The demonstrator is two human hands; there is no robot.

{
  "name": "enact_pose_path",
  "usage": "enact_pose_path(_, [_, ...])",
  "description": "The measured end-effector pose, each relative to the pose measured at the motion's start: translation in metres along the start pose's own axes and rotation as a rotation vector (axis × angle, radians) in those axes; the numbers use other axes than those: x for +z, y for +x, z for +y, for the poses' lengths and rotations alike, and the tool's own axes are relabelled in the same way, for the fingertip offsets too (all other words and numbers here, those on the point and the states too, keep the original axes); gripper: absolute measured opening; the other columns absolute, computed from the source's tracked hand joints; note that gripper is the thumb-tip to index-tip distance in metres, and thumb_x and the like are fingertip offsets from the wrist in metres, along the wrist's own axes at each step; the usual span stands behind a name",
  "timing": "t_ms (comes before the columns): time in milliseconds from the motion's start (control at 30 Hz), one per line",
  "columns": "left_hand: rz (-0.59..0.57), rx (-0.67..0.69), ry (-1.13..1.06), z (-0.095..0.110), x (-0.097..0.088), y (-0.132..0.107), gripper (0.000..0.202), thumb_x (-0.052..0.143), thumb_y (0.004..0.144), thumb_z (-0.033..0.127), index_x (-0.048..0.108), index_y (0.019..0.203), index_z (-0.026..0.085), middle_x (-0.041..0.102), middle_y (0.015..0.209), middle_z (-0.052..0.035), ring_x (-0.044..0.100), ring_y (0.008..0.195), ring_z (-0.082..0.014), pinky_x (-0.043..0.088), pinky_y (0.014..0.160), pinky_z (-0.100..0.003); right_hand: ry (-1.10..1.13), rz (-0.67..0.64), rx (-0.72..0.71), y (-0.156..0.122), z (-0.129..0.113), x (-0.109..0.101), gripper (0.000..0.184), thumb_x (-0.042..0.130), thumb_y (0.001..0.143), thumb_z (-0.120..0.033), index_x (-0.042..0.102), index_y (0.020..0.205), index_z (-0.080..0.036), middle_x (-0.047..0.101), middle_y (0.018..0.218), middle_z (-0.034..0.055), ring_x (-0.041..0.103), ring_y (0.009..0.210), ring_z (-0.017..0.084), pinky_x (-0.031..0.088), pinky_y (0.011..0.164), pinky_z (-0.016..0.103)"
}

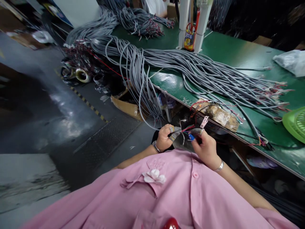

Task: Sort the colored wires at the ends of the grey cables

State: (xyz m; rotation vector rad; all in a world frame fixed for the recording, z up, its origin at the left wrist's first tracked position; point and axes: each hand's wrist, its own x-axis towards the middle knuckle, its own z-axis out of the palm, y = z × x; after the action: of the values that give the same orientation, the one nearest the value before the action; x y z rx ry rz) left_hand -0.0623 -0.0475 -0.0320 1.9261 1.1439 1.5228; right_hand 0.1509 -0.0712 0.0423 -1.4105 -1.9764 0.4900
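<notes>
My left hand [165,137] is closed in a pinch on the end of a grey cable whose thin coloured wires [186,129] fan out between my hands. Grey finger cots cover its fingertips. My right hand [205,147] is also closed, pinching the same wires with a small blue piece [191,137] at its fingertips. Both hands are just below the near edge of the green worktable [221,51]. A large bundle of long grey cables [190,68] lies across the table and hangs over its left edge. A taped brown block [218,115] with a pink clip sits on the table edge just above my hands.
A green plastic basket [295,123] stands at the right edge. White posts [184,19] with a yellow packet rise at the back. A clear plastic bag [290,61] lies far right. Cardboard boxes [126,106] and tape rolls [82,75] sit on the floor left of the table.
</notes>
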Motion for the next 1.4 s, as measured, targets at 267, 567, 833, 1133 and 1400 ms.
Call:
enact_pose_path(267, [-0.047,0.001,-0.129,-0.001,-0.001,-0.002,0.021,0.073,0.080,0.027,0.075,0.100,0.021,0.067,0.082,-0.0059,0.061,0.076,-0.0153,0.049,0.072,-0.029,0.446,0.011,0.209,0.005,-0.001,0.000,0.012,0.066,0.083,-0.029,0.063,0.093,-0.022,0.069,0.082,0.0029,0.062,0.071,0.018,0.049,0.065,0.029])
enact_pose_path(567, [-0.112,-0.556,-0.697,0.003,0.006,-0.008,0.030,0.076,0.077,0.039,0.071,0.091,0.014,0.065,0.070,-0.0020,0.056,0.060,-0.0098,0.045,0.059,-0.023,0.957,-0.079,0.494,0.003,0.007,0.016,0.034,0.080,0.071,-0.041,0.059,0.089,-0.021,0.065,0.072,-0.0010,0.060,0.062,0.014,0.052,0.060,0.027])
enact_pose_path(833, [-0.005,-0.676,-0.957,0.007,0.024,-0.009,0.031,0.079,0.073,0.037,0.065,0.088,0.014,0.064,0.064,-0.0002,0.056,0.054,-0.0087,0.044,0.054,-0.022,1.088,-0.074,0.616,0.002,0.004,0.028,0.041,0.085,0.063,-0.035,0.058,0.090,-0.019,0.068,0.071,-0.0013,0.056,0.054,0.010,0.044,0.049,0.022])
enact_pose_path(1133, [-0.057,-0.800,-1.062,0.004,0.020,-0.003,0.035,0.073,0.076,0.044,0.064,0.083,0.012,0.058,0.056,0.0003,0.049,0.045,-0.0080,0.035,0.046,-0.021,1.093,-0.015,0.534,0.001,0.016,0.036,0.034,0.082,0.069,-0.033,0.059,0.092,-0.021,0.070,0.077,-0.0004,0.065,0.068,0.014,0.050,0.063,0.024])
enact_pose_path(1400, [-0.097,-0.858,-1.041,0.001,0.021,-0.004,0.038,0.074,0.074,0.047,0.065,0.084,0.011,0.055,0.054,0.0015,0.046,0.044,-0.0078,0.034,0.043,-0.020,0.989,0.006,0.448,0.004,0.012,0.033,0.033,0.079,0.072,-0.040,0.058,0.090,-0.022,0.070,0.080,0.0010,0.068,0.072,0.017,0.053,0.069,0.029])
